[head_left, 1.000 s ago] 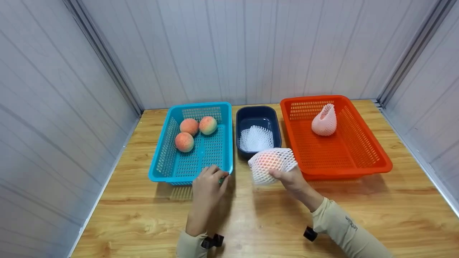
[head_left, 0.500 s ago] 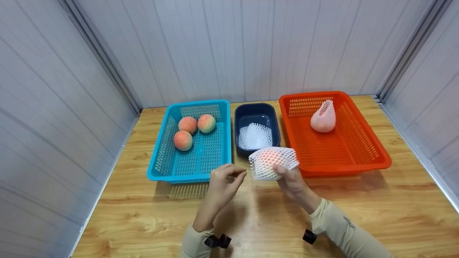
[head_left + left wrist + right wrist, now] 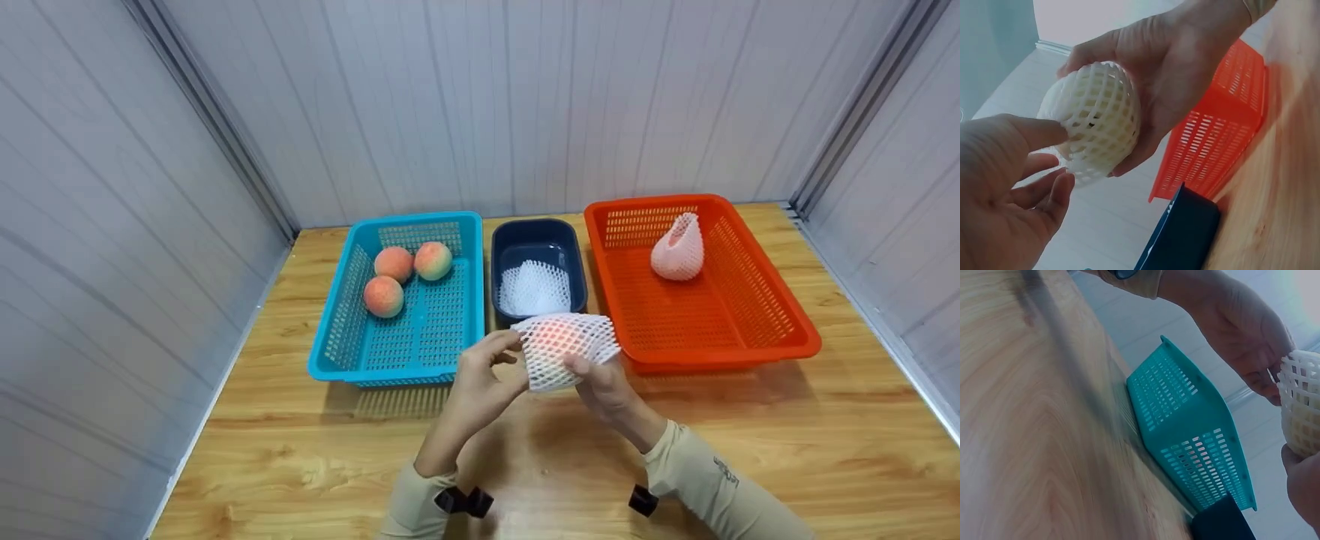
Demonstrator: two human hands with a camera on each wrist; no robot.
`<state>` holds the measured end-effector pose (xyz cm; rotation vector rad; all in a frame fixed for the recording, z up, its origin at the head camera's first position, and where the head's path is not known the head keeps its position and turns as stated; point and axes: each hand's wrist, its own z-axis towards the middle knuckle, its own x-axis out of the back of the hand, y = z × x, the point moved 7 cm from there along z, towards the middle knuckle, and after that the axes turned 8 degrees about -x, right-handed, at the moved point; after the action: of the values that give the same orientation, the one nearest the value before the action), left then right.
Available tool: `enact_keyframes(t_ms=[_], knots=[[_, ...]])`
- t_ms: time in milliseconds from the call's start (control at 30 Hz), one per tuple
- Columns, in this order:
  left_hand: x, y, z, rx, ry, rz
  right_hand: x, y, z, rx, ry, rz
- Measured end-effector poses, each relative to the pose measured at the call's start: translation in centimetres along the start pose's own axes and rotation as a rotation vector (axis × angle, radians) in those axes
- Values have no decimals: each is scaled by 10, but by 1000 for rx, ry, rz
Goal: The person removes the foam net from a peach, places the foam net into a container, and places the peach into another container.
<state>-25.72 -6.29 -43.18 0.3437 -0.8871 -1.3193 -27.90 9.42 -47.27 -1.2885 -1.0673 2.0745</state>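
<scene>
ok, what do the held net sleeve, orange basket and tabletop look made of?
Net sleeve: probably plastic foam, matte white; thick, soft-looking strands in an open mesh.
Orange basket: likely moulded plastic, slight sheen; uniform colour, slotted walls.
Tabletop: wood or wood-look laminate, semi-gloss; grain and soft reflections show, can't tell which.

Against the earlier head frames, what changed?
The left hand has moved right from the near rim of the blue basket to the foam net, which it now seems to pinch. The right hand still holds the netted peach. Unchanged: three peaches in the blue basket, wrapped fruit in the red basket.
</scene>
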Motion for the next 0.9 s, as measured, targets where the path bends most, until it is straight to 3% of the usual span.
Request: enact_keyframes(t_ms=[133, 333, 433, 533, 900], knots=[[-4, 1, 3, 4, -61, 27, -7, 1, 1, 19, -55, -5], [-6, 3, 4, 40, -90, 242, -13, 2, 2, 53, -73, -48], [-7, 8, 5, -2, -85, 365, -13, 2, 1, 74, -53, -66], [-6, 11, 4, -44, -71, 431, -14, 2, 1, 81, -60, -82], [-2, 6, 0, -67, -25, 356, -14, 2, -3, 36, -102, -76]])
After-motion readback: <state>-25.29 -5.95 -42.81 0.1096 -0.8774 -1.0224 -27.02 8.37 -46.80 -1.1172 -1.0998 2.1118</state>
